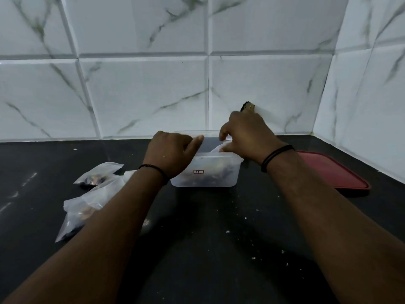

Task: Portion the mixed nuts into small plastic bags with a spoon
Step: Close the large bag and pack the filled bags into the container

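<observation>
A translucent plastic container with mixed nuts in its bottom stands on the black counter. My left hand is curled over its left rim, thumb stretched out, and seems to pinch one edge of a thin clear bag held over the container. My right hand is above the right rim, fingers pinching the bag's whitish other edge. The same hand grips a spoon; only its dark handle tip sticks out above the knuckles, and the bowl is hidden.
Several filled small bags lie left of the container, partly under my left forearm. A red lid lies flat to the right. Tiled walls close the back and right. Crumbs dot the counter.
</observation>
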Motion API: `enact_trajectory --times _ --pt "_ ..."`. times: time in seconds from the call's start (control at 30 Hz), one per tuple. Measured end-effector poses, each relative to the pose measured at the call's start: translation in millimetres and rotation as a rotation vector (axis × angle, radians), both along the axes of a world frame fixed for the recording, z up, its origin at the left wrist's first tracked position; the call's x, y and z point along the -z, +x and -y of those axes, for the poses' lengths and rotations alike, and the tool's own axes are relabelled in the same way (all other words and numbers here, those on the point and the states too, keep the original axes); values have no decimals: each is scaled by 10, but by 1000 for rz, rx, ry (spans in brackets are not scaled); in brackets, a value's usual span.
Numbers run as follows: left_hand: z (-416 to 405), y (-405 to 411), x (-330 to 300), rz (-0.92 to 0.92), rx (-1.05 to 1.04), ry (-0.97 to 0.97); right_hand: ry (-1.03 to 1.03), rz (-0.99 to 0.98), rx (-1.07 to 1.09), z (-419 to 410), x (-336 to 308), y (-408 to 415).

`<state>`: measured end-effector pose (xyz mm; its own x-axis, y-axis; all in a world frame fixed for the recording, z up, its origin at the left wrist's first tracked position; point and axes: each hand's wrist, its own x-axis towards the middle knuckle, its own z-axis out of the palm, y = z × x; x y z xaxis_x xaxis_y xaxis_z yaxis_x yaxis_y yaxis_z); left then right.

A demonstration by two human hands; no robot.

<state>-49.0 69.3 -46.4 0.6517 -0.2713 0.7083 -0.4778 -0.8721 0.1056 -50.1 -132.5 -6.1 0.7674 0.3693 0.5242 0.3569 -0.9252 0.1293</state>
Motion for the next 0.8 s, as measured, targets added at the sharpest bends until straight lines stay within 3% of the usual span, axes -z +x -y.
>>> enact_trajectory --times 0.1,0.27,0.37,0.47,0.6,0.7,0.8 --pt "66 -81 -16 -37 -59 116 88 -45 -59 -56 -16 -78" --pt "79 -71 -84 -74 -203 441 -92 -284 134 -202 91 -169" --pt "84 -26 -91 -167 -172 372 -49 -460 183 -254 92 -117" --pt "118 -20 -74 -198 -157 203 31 -500 160 -262 112 -54" --pt "24 56 151 80 -73 18 148 -212 24 -166 315 -31" --pt "-22 142 245 256 -51 -39 480 57 -176 -47 434 -45" --pt "64 63 248 373 -61 -35 631 399 -126 190 412 -43"
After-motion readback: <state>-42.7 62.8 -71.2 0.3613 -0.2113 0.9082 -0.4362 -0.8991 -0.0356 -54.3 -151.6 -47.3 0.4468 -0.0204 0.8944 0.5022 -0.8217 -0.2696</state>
